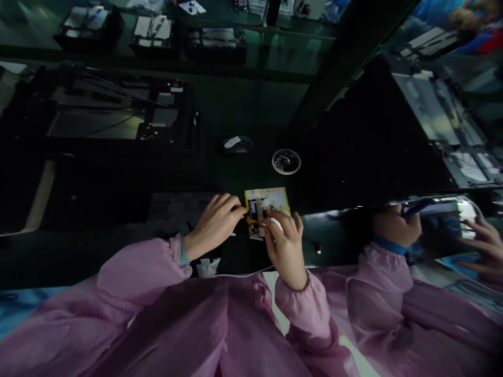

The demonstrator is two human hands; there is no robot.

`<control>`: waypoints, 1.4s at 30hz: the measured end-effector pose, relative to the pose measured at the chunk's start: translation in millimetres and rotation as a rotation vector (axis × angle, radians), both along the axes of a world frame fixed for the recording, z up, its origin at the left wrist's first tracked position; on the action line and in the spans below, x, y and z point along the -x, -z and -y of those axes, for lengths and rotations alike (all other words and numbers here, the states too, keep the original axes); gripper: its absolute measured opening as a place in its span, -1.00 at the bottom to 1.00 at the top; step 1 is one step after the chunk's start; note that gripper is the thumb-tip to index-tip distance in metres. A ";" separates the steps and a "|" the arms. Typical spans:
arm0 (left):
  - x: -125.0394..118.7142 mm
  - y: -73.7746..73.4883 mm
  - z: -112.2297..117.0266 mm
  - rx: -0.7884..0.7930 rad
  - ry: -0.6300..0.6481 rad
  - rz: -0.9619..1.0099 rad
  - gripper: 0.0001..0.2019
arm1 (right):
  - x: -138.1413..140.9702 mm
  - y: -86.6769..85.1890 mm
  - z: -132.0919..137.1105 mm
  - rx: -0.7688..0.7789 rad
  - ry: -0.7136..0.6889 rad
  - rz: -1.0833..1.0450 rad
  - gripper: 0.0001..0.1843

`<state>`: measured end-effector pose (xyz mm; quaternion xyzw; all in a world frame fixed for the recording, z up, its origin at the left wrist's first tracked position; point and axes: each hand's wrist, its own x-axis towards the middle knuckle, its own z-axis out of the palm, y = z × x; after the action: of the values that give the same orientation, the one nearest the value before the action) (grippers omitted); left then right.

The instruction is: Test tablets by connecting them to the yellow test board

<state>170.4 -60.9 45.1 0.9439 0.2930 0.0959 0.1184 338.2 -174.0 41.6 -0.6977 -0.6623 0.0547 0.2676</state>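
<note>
A small yellow-edged flat part point(271, 200) with a dark circuit strip and pale tape lies on the dark green bench in front of me. My left hand point(215, 222) rests at its left edge with fingers curled and the fingertips pinched against the part. My right hand point(286, 245) covers its lower right corner, fingers bent, pinching a thin orange strip point(256, 222) that comes off the part. Both of my arms wear pink sleeves.
A white tape roll point(286, 161) and a dark mouse-like object point(236, 144) lie just beyond the part. Black trays point(118, 112) stand at the left and back. A co-worker's hands point(396, 226) in pink sleeves hold a device at the right. A thin cable point(314, 244) runs beside my right hand.
</note>
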 end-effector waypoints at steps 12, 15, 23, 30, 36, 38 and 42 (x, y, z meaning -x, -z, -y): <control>-2.2 9.4 -0.7 0.056 0.045 -0.048 -0.83 | -7.2 35.1 -20.5 0.015 -0.090 -0.158 -0.72; -2.1 8.7 -0.7 0.064 0.046 -0.044 -0.84 | -6.8 37.3 -19.8 -0.001 -0.085 -0.164 -0.74; -1.7 6.6 -0.4 0.058 0.065 -0.021 -0.83 | -6.7 38.6 -20.4 0.014 -0.078 -0.153 -0.76; -0.8 6.4 -0.5 0.053 0.078 -0.014 -0.81 | -6.6 40.8 -19.8 0.010 -0.072 -0.167 -0.77; -1.3 5.9 -0.3 0.038 0.090 0.010 -0.83 | -6.4 40.7 -20.6 -0.010 -0.074 -0.164 -0.79; -2.3 6.3 0.4 0.029 0.095 0.012 -0.84 | -6.2 39.7 -20.8 -0.014 -0.076 -0.162 -0.79; -3.4 7.0 0.9 0.009 0.100 0.027 -0.84 | -5.9 37.6 -20.6 -0.004 -0.091 -0.160 -0.77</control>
<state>173.8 -61.8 38.0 0.9554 0.2445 0.1012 0.1313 344.0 -153.4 4.0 -0.6598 -0.6699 0.1209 0.3183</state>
